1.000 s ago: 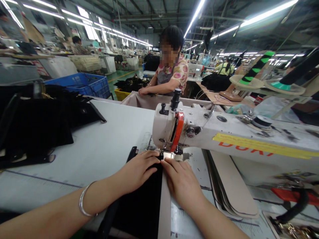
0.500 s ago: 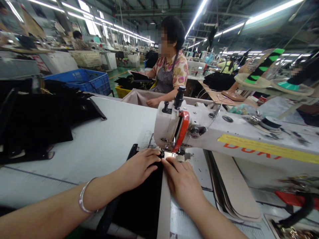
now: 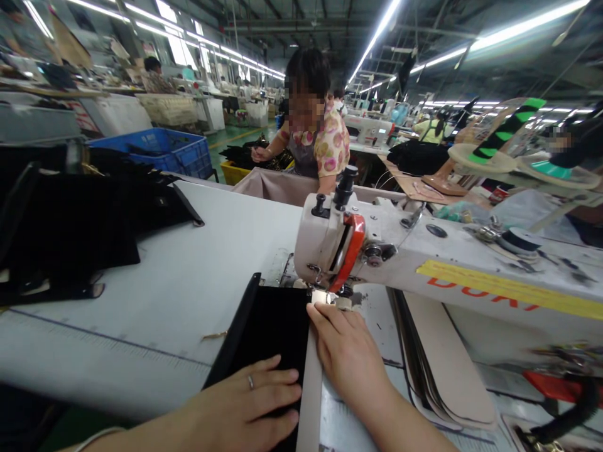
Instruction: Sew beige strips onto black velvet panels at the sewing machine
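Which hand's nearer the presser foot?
Right. The right hand has its fingertips just short of the presser foot; the left hand lies flat on the black fabric, well back toward the person.

Black fabric panel (image 3: pixel 276 326), flat, beige strip (image 3: pixel 311 389) alongside

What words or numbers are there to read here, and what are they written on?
Red letters on the arm of the white sewing machine: only their lower halves show, because a strip of yellow tape covers the tops, so they cannot be read for sure.
Far-off signs and boxes in the hall: too small and blurred to read.
No other text can be made out.
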The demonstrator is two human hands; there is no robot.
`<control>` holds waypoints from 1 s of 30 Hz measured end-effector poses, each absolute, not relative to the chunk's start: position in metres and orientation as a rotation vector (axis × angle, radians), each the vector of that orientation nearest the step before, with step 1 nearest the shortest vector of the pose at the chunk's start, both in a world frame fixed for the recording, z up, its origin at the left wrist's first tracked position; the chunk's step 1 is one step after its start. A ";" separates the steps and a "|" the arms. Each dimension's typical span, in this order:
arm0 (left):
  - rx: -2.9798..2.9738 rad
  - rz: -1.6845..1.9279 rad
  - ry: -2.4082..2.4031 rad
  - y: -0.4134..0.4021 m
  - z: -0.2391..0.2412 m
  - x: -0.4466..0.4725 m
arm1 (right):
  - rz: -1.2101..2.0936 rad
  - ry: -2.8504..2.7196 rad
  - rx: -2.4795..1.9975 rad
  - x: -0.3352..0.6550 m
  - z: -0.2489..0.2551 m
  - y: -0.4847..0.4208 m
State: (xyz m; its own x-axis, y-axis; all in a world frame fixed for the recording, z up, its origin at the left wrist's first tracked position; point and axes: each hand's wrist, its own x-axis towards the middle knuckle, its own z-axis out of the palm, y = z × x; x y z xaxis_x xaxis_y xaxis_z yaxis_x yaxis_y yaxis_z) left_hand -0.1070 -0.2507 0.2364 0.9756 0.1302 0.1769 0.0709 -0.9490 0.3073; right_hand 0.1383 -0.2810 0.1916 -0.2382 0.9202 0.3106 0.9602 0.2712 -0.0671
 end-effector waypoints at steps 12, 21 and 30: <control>2.689 0.472 0.166 -0.237 0.209 -0.104 | -0.176 -2.272 -1.710 0.139 0.195 -0.280; 2.680 0.568 0.120 -0.212 0.193 -0.094 | -0.181 -2.291 -1.698 0.142 0.192 -0.280; 2.764 0.622 0.144 -0.185 0.192 -0.075 | -0.159 -2.295 -1.702 0.141 0.194 -0.280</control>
State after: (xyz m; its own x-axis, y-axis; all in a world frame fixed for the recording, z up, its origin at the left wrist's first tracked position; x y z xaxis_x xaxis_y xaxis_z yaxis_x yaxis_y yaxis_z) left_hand -0.0753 -0.1846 0.1924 0.9010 0.1629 0.4021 0.0311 -0.9487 0.3146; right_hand 0.1410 -0.2805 0.1944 -0.2677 0.9200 0.2862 0.9506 0.3006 -0.0769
